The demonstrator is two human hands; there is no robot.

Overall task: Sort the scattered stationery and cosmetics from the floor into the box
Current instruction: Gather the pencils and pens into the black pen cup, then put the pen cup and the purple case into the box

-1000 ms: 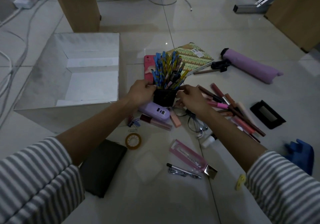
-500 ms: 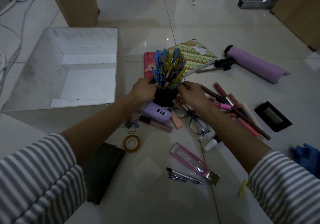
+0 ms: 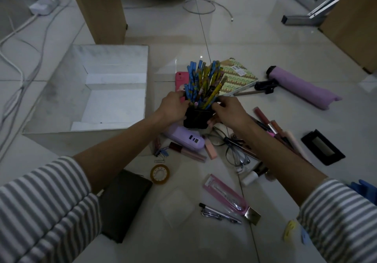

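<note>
A black pen holder [image 3: 196, 119] stuffed with several blue and yellow pencils [image 3: 201, 81] stands upright at the centre of the floor. My left hand [image 3: 173, 105] grips its left side and my right hand [image 3: 228, 110] grips its right side near the rim. The white open box [image 3: 61, 95] lies to the left, with only a small dark speck inside. Around the holder lie a purple case [image 3: 185, 137], a pink eraser [image 3: 210, 149], lip gloss tubes [image 3: 188, 152], glasses [image 3: 234, 150], a tape roll [image 3: 160, 174] and a pink packet [image 3: 225, 195].
A pink phone [image 3: 180, 81], patterned notebook [image 3: 238, 77] and purple umbrella [image 3: 302, 87] lie behind the holder. A black wallet [image 3: 122, 203], pen [image 3: 220, 213], black compact [image 3: 322, 146] and more cosmetics [image 3: 275, 128] lie nearer. Wooden legs [image 3: 102, 8] and cables [image 3: 18, 38] stand at the back.
Both hands have kept their hold on the pen holder. It appears slightly raised and tipped compared with a second ago; the view has shifted a little.
</note>
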